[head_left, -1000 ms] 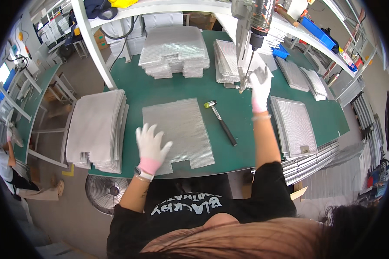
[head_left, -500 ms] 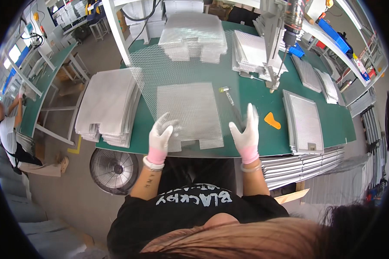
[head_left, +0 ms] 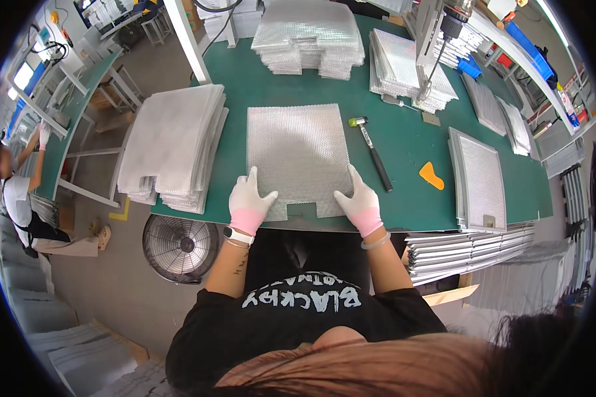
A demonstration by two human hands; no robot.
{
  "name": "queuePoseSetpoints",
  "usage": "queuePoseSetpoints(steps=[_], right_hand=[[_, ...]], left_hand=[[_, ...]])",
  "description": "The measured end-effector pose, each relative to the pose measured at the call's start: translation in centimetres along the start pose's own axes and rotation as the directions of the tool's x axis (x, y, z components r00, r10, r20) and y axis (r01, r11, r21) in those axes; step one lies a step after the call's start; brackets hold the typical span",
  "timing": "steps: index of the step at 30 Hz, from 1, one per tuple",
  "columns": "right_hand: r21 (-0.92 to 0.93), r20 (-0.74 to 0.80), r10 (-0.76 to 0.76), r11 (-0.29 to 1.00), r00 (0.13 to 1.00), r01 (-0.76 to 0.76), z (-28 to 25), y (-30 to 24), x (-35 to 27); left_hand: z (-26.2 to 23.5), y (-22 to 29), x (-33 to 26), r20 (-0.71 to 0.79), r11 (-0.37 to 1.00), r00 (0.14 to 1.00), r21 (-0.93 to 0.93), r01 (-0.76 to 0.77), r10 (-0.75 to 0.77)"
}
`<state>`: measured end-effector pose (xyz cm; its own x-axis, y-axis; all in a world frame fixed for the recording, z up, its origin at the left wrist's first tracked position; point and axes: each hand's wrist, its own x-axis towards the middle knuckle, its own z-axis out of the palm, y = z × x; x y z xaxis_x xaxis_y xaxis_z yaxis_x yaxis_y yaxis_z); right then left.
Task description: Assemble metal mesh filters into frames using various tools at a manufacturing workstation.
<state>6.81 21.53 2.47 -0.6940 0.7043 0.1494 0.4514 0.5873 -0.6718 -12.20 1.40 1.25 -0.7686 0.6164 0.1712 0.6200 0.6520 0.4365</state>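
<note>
A silvery expanded-metal mesh sheet [head_left: 298,149] lies flat on the green table in front of me, a notch in its near edge. My left hand [head_left: 250,202], in a white glove with a pink cuff, rests at its lower left edge, index finger stretched along the side and thumb apart over the mesh. Opposite it, my right hand [head_left: 360,200] touches the lower right edge, thumb and fingers likewise spread. Both hands look open, bracketing the sheet. Right of the sheet lies a hammer [head_left: 372,155] with a black handle and a yellow-green head.
Stacked mesh sheets stand at left [head_left: 169,139] and at the back [head_left: 308,36]. An orange scraper [head_left: 431,175] and framed mesh panels [head_left: 477,178] lie rightward. A hanging power driver [head_left: 451,25] is at back right. A floor fan [head_left: 181,245] stands below; a co-worker [head_left: 20,192] works far left.
A blurred mesh sheet that hung above the table has come down onto the sheet beneath. My hands, apart from the mesh sides before, have moved inward against its edges.
</note>
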Motion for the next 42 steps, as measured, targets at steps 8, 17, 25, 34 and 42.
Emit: queuePoseSetpoints(steps=[8, 17, 25, 34, 42], right_hand=[[-0.01, 0.082, -0.032, 0.999, 0.996, 0.033, 0.1, 1.1, -0.2], [-0.039, 0.169, 0.007, 0.999, 0.986, -0.001, 0.1, 1.3, 0.4], [-0.009, 0.243, 0.013, 1.0, 0.97, -0.011, -0.3, 2.5, 1.3], [-0.131, -0.09, -0.128, 0.985, 0.988, 0.116, -8.0, 8.6, 12.7], [-0.249, -0.556, 0.423, 0.737, 0.716, -0.628, -12.3, 26.4, 26.7]], left_hand=[[-0.1, -0.3, 0.1, 0.071, 0.999, 0.997, 0.049, -0.009, 0.005], [-0.3, -0.1, 0.3, 0.094, 0.998, 0.995, 0.059, 0.027, -0.033], [-0.3, 0.3, 1.1, 0.142, 0.998, 0.989, 0.053, 0.034, -0.041], [-2.2, 2.3, 1.6, 0.189, 0.968, 0.951, 0.101, 0.23, -0.246], [-1.7, 0.0, 2.7, 0.303, 0.973, 0.947, 0.167, -0.158, 0.101]])
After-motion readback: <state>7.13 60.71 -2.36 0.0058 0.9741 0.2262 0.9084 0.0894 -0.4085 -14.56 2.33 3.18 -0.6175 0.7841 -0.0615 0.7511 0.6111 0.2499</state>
